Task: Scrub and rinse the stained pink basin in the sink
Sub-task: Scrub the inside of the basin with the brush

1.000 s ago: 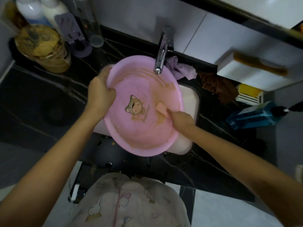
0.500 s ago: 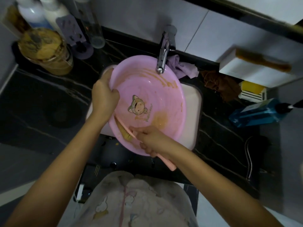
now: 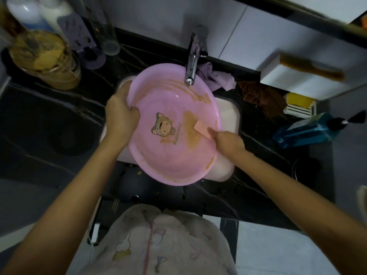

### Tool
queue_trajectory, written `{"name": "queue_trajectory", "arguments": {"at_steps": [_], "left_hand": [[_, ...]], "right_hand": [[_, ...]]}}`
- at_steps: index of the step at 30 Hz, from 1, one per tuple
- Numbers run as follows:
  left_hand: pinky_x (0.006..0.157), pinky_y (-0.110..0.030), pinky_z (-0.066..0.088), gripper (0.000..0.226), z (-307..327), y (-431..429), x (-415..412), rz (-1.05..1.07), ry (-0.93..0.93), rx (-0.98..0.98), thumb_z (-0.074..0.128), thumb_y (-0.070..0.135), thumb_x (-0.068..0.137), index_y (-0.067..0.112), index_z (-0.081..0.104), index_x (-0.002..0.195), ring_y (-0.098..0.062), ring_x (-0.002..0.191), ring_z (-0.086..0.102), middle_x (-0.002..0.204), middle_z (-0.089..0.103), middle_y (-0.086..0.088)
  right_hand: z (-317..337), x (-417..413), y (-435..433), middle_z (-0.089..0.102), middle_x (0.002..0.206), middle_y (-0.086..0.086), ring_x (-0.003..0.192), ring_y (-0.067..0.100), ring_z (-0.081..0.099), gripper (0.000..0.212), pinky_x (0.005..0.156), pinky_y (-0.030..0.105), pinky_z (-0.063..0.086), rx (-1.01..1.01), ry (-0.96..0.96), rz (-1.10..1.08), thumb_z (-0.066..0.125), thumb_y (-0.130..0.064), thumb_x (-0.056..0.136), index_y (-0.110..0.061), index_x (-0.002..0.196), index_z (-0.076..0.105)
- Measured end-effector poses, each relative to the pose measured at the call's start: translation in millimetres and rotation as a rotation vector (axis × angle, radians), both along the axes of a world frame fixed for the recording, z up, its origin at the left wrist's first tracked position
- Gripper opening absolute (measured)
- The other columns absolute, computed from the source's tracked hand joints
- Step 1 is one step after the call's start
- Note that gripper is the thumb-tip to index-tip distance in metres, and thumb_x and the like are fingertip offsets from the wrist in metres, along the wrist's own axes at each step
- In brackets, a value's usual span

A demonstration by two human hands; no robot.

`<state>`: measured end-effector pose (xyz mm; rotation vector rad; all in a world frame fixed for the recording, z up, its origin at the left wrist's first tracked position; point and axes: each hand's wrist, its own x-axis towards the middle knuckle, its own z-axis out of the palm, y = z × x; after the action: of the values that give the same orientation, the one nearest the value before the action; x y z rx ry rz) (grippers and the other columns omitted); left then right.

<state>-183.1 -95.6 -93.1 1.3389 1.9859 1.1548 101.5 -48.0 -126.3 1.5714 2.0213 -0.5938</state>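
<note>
Pink plastic basin (image 3: 168, 161), streaked with orange-brown stains, lies over the white sink (image 3: 228, 114), its twelve o'clock rim under the tap (image 3: 191, 64). The left hand (image 3: 121, 114) grips the rim at nine o'clock, fingers curled over the edge. The right hand (image 3: 228, 141) is closed round a pink brush (image 3: 200, 127), which touches the stain near three o'clock.

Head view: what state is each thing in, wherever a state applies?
Pink basin: held over the sink, brown stains inside.
Left hand: grips the basin's left rim.
Right hand: holds the scrub brush.
Scrub brush: head against a brown stain.
Faucet: no water stream visible.
Purple cloth: crumpled behind the basin.
Brown cloth: crumpled on the counter.
</note>
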Motion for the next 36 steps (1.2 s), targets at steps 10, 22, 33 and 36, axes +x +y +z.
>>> {"name": "queue_trajectory", "arguments": {"at_steps": [10, 22, 33, 36], "left_hand": [[0.082, -0.03, 0.051, 0.071, -3, 0, -1, 0.011, -0.006, 0.008, 0.048, -0.009, 0.07, 0.023, 0.052, 0.133, -0.015, 0.098, 0.06, 0.111, 0.064, -0.001], [0.067, 0.003, 0.038, 0.065, 4, -1, 7, -0.012, -0.023, -0.01, 0.046, -0.011, 0.071, 0.02, 0.056, 0.128, -0.004, 0.088, 0.055, 0.101, 0.06, 0.007], [0.075, -0.026, 0.045, 0.062, 8, -2, -1, 0.049, 0.015, -0.066, 0.047, -0.011, 0.073, 0.014, 0.055, 0.13, -0.013, 0.091, 0.055, 0.107, 0.064, -0.007], [0.076, -0.026, 0.046, 0.061, 7, -1, 0, 0.047, 0.006, -0.063, 0.048, -0.011, 0.074, 0.015, 0.055, 0.129, -0.014, 0.094, 0.056, 0.11, 0.064, -0.008]], "right_hand": [[-16, -19, -22, 0.057, 0.102, 0.005, 0.088, 0.023, 0.057, 0.033, 0.071, 0.032, 0.047, -0.1, -0.016, 0.049, 0.028, -0.022, 0.101, -0.015, 0.13, 0.043], [-12, -2, -19, 0.061, 0.11, 0.011, 0.098, 0.027, 0.061, 0.037, 0.082, 0.035, 0.051, -0.019, -0.016, -0.004, 0.024, -0.028, 0.104, -0.014, 0.127, 0.05], [36, 58, -8, 0.063, 0.123, 0.01, 0.104, 0.028, 0.062, 0.042, 0.084, 0.039, 0.051, 0.015, 0.072, -0.015, 0.04, -0.026, 0.098, -0.039, 0.137, 0.045], [37, 56, -44, 0.066, 0.112, 0.014, 0.094, 0.027, 0.065, 0.043, 0.078, 0.035, 0.05, -0.072, 0.088, -0.03, 0.037, -0.028, 0.099, -0.041, 0.139, 0.039]]}}
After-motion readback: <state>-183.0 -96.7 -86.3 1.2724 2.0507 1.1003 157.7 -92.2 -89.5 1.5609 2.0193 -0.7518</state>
